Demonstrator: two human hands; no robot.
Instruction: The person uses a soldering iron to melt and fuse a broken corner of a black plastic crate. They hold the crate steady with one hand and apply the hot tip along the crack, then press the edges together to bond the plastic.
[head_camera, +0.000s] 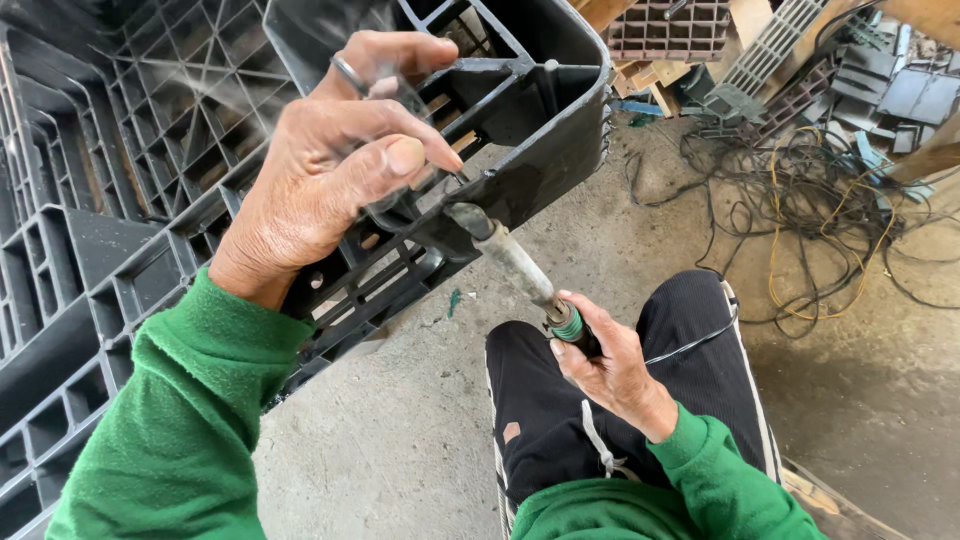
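My left hand (330, 160) is closed over a rib of a large black plastic pallet (150, 150) that stands tilted in front of me; a thin wire-like strip is pinched between thumb and forefinger. My right hand (605, 360) grips the green-banded handle of a soldering iron (510, 262). Its blackened tip touches the pallet's edge just below my left thumb, and thin smoke rises there. Green sleeves cover both arms. My knee in black trousers (640, 390) is below the right hand.
Concrete floor (400, 430) lies underneath. A tangle of black and yellow cables (800, 200) spreads at the right. Broken plastic pieces, grids and wood scraps (760, 60) are piled at the top right. A thin cord runs from the iron across my leg.
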